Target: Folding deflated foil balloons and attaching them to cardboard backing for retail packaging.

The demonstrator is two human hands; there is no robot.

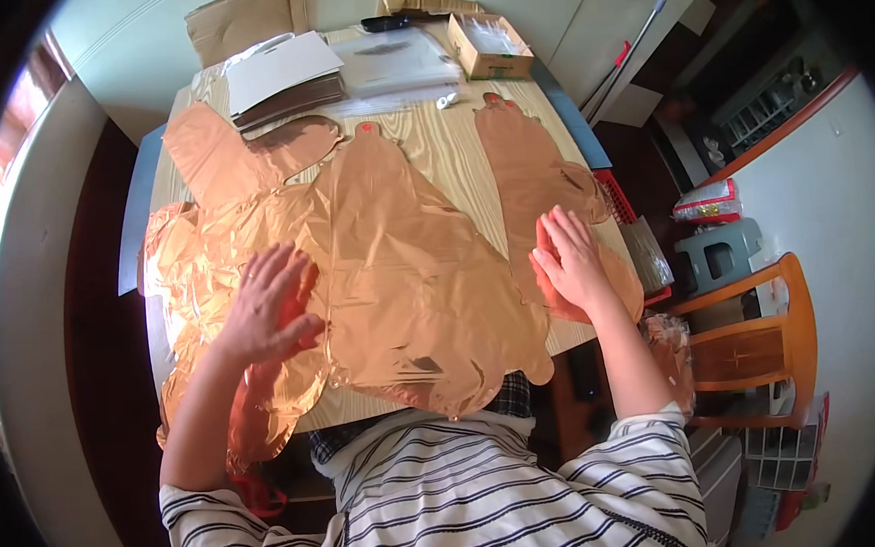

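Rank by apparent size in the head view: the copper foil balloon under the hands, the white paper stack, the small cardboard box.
1. Copper foil balloon, by far the largest.
2. White paper stack.
3. Small cardboard box, though its greater distance may shrink it.

Count, tabletop & around: foil balloons, boxes, chairs
Approx 4 flat copper foil balloons (407, 265) on 1 wooden table (450, 142); 1 open cardboard box (489, 48); 1 white folder stack (280, 73); 1 wooden chair (762, 339); 2 hands: left hand (264, 309), right hand (569, 257).
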